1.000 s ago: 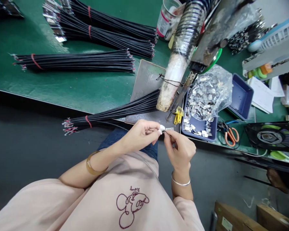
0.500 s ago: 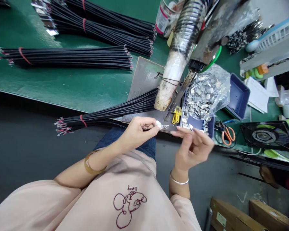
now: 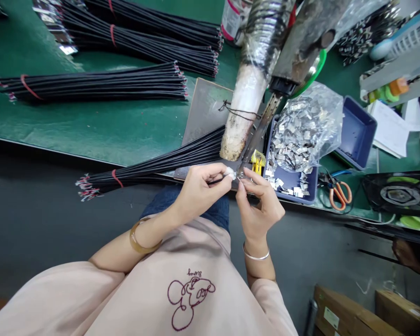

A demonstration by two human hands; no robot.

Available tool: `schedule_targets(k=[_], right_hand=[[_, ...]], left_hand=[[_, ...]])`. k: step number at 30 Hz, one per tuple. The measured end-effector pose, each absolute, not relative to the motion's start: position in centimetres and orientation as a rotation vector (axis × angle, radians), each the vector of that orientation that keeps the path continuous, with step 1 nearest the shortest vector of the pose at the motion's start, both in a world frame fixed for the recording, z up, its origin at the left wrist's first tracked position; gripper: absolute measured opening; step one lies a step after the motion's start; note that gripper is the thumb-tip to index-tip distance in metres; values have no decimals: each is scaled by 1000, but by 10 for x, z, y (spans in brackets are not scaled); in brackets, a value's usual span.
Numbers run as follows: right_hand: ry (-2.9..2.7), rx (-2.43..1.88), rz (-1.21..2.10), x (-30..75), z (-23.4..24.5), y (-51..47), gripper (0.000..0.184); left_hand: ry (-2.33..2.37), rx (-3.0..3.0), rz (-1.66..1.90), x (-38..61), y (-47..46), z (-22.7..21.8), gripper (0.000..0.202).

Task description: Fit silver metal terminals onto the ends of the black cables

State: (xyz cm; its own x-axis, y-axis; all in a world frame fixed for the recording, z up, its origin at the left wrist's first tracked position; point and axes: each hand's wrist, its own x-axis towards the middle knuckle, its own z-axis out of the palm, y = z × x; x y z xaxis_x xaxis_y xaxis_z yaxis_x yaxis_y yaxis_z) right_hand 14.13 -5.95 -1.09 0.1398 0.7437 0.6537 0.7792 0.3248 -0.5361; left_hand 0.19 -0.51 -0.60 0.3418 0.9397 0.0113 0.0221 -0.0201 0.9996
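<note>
My left hand point(image 3: 205, 186) is closed in a pinch at the table's front edge. At its fingertips are a small white wrapping point(image 3: 230, 173) and a small silvery metal connector, now largely covered by the fingers. My right hand point(image 3: 258, 198) meets it from the right, thumb and forefinger pinched close together; what they grip is too small to make out. Just above the fingertips comes down the narrow metal tip of a soldering iron point(image 3: 257, 140). Left of it, a bundle of black cables point(image 3: 168, 156) lies over a grey board point(image 3: 205, 105), its red-banded end past the table edge.
A blue tray point(image 3: 310, 193) of small metal connectors point(image 3: 294, 144) stands right of my hands, with a yellow cutter point(image 3: 257, 163) beside it. A taped duct point(image 3: 243, 100) hangs over the board. Further right are orange-handled pliers point(image 3: 340, 195) and a fan point(image 3: 399, 193). More cable bundles point(image 3: 108, 84) lie left.
My right hand has moved left, from spread fingers near the tray to a pinch against my left fingertips. The left hand keeps its pinch. The view has shifted slightly.
</note>
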Motion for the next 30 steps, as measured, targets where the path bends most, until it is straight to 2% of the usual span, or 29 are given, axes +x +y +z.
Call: schedule_targets(k=[16,21,23,27,30], right_hand=[[-1640,-1463,-20,142,-9,-68,14],[-1415,-1429,129,150,-13,-69,10],[-1294,-1354,37,157,-11,-71,5],[-1191,-1140,-335,169,6,-79,7],[-1181,-1416,-265,182,16,-81,12]], left_hand=[[987,1564,885,-3,-7,-6,22],[790,1644,675,-10,-11,-3,21],[723,1665,620,-13,-14,-4,19],[890,1778,929,-18,-12,-9,15],[1133,2163,1147,-19,1,-15,19]])
